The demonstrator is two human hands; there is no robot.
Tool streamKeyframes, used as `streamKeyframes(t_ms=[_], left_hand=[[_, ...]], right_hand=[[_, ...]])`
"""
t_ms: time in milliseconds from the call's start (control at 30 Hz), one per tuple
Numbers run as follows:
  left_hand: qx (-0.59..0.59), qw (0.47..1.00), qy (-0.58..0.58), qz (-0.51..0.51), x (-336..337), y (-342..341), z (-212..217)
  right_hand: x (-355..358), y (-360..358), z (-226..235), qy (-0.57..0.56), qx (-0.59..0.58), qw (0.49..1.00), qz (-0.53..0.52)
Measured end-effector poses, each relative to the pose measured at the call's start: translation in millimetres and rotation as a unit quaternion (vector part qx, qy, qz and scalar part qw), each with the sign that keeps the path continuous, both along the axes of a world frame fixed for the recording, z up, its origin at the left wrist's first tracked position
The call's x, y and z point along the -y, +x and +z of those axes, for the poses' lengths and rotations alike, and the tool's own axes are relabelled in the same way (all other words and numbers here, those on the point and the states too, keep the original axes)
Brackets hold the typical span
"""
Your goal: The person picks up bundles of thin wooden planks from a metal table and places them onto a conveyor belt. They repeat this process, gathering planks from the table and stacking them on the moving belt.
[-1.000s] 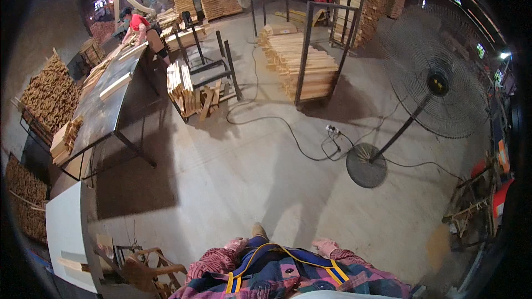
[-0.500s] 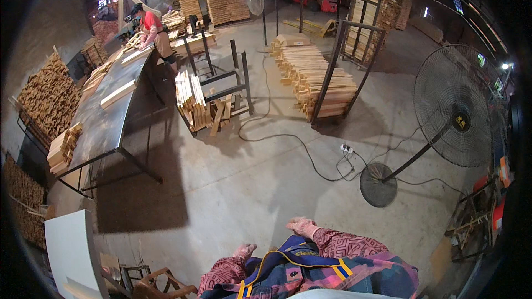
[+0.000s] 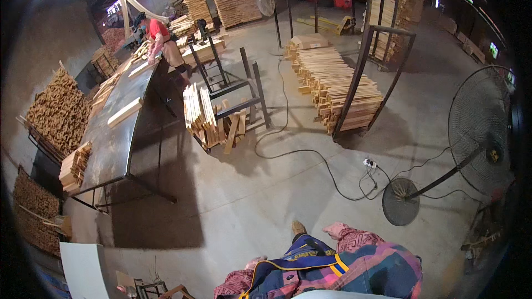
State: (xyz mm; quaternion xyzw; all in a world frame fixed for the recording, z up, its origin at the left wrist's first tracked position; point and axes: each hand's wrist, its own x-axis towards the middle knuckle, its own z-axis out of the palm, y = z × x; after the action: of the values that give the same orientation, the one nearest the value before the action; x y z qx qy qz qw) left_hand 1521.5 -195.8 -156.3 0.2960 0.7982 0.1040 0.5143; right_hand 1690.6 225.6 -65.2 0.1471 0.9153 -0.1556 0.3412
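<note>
Single head view, wide fisheye, facing down and forward: right hand (image 3: 336, 230) close, floor (image 3: 266, 191) stretching far beyond it.

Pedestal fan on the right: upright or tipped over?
Upright: the pedestal fan stands with its round base flat on the concrete floor, its caged head raised above; the slant looks like fisheye bending.

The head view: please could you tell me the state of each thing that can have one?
Left hand: partly hidden, grip unclear.
Right hand: no held object visible, grip unclear.
Large fan: standing; spinning or not, unclear.
Metal table: partly loaded, a plank on it.
Dark rack: loaded with stacked wood strips.
Power strip: lying on the floor.
</note>
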Motion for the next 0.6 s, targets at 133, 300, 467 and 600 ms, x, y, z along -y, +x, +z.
streamKeyframes(t_ms=[133, 300, 467, 600], left_hand=[[-0.059, 0.987, 0.119, 0.094, -86, -67, 59], [-0.022, 0.961, 0.095, 0.260, -183, -122, 164], [-0.003, 0.952, 0.133, 0.277, -183, -141, 162], [-0.070, 0.985, 0.116, 0.108, -104, -146, 105]], right_hand=[[-33, -75, 11, 0.021, -0.067, 0.996, 0.062], [-58, -167, 16, -0.042, -0.042, 0.994, -0.087], [-70, -204, 14, -0.084, -0.010, 0.986, -0.147], [-49, -191, 9, -0.054, -0.021, 0.984, -0.166]])
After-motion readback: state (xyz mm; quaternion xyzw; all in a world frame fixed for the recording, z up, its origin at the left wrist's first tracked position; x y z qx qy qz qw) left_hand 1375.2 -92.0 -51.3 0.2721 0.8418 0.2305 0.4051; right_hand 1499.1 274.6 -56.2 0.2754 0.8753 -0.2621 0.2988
